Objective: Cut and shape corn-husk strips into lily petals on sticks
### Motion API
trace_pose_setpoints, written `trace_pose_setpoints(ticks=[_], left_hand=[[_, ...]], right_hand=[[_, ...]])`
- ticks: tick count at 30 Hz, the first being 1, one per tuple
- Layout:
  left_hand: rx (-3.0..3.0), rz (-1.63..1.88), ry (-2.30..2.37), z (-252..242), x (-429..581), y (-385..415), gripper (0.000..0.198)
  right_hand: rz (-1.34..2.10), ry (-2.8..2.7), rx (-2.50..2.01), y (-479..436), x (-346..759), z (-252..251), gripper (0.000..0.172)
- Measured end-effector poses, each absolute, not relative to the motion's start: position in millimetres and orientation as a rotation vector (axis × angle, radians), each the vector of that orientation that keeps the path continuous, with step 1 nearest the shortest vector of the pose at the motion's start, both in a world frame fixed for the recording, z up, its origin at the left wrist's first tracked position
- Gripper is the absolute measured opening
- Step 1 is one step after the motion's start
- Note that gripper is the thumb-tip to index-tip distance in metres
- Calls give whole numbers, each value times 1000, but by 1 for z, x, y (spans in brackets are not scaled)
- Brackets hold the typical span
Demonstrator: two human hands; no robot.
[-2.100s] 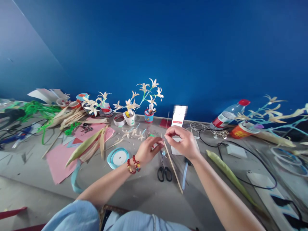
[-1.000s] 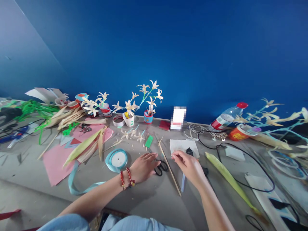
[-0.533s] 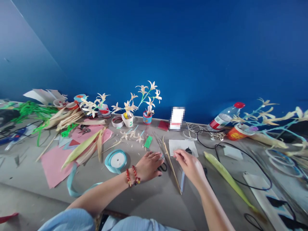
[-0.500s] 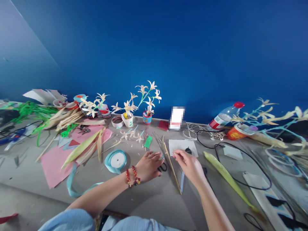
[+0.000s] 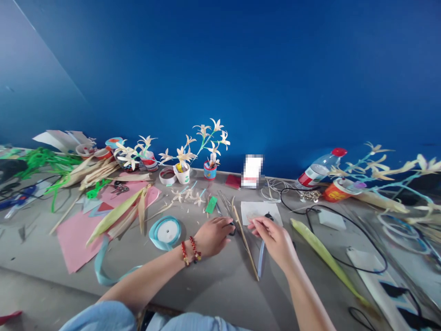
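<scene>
My left hand [image 5: 212, 235], with red beaded bracelets at its wrist, has its fingers curled over the black handles of a pair of scissors [image 5: 232, 228]. The metal blades point away, towards a small green piece [image 5: 211, 205]. My right hand [image 5: 274, 241] is closed in a pinch above the near edge of a white sheet [image 5: 248, 209]; whatever its fingertips hold is too small to make out. Between the hands a thin wooden stick [image 5: 245, 243] lies slantwise. Below my right hand rests a translucent bluish stick [image 5: 261, 261]. A dark object [image 5: 268, 215] shows on the sheet, partly hidden.
Left of my hands are a roll of light blue ribbon [image 5: 168, 231], pink paper [image 5: 74, 239] and corn husks [image 5: 115, 216]. Pale flowers stand in small cups [image 5: 182, 174] by the blue wall. A green husk [image 5: 324, 250], black cable, bottle [image 5: 317, 170] and power strip [image 5: 375, 276] lie rightward.
My left hand has curled its fingers around the scissors' handles, which have shifted slightly away from me. My right hand keeps its pinch and has moved only a little.
</scene>
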State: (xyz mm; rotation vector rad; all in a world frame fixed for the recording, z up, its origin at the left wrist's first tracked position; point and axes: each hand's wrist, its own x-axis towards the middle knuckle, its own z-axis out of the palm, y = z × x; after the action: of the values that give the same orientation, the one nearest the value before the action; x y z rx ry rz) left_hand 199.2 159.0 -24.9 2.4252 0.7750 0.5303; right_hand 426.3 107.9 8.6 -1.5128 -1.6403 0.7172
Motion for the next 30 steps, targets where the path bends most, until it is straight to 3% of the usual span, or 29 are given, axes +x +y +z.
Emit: trace_pose_setpoints(ticks=[6,19,22,25,30], left_hand=[[2149,685,927,-3,207,145,15],[1896,708,980,11,165,113,11],[1819,745,1014,10,163,112,14],[1628,793,1079,9,158,113,18],[1153,795,960,10,152,114,26]], right_hand=[[998,-1373,-1378,96,413,17,37],[1181,-1309,-1289,85,395,23,33],[1056,-1506,-1357,90,385,16,42],[685,-1871,-1628,95,379,6,46],[397,-2081,-1915,104,365,-10,18]])
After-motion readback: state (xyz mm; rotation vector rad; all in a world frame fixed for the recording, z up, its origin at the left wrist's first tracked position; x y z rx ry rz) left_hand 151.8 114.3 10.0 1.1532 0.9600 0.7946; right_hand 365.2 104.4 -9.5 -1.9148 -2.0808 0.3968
